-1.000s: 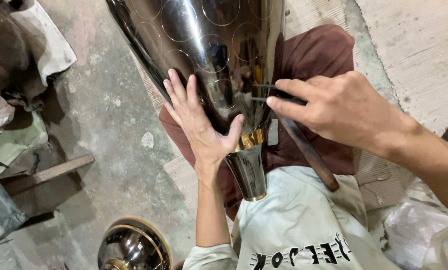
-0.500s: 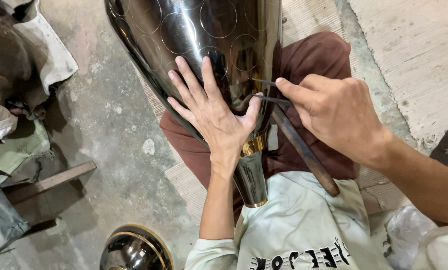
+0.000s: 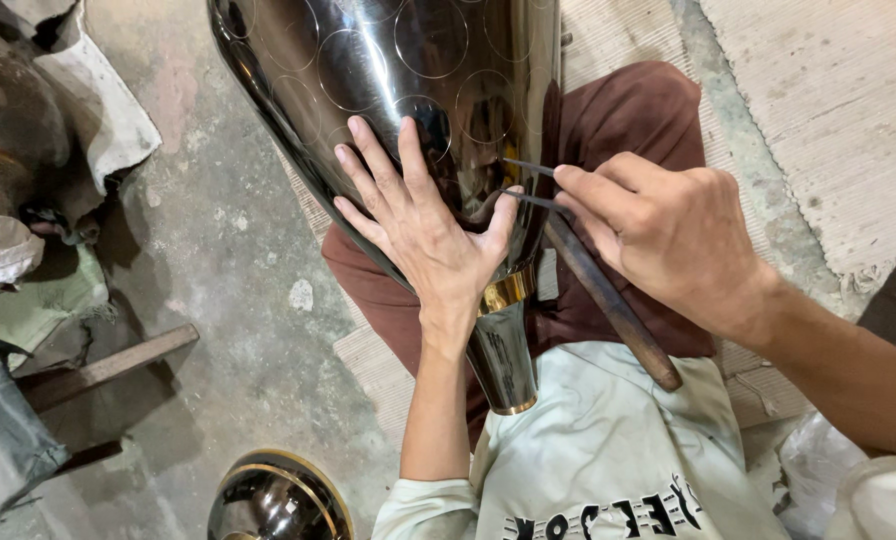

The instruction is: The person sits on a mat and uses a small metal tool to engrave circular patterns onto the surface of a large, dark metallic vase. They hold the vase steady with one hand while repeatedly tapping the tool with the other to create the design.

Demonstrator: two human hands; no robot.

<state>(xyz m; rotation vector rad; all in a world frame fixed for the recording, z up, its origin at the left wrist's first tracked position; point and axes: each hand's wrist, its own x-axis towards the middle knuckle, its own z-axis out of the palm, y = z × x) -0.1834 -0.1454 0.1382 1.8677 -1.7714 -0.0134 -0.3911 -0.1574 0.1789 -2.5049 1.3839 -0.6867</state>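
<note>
The large polished metal vase (image 3: 408,90) lies across the person's lap and fills the upper middle of the frame; its dark mirror surface already carries many scribed circles, while the area near the narrow neck with the brass band (image 3: 508,290) looks still unmarked, so I judge the marking is well advanced but not finished. The left hand (image 3: 423,225) lies flat on the vase with fingers spread. The right hand (image 3: 668,235), centre right, pinches a thin metal compass (image 3: 528,185) whose points touch the surface. A wooden stick (image 3: 608,300) rests under it.
</note>
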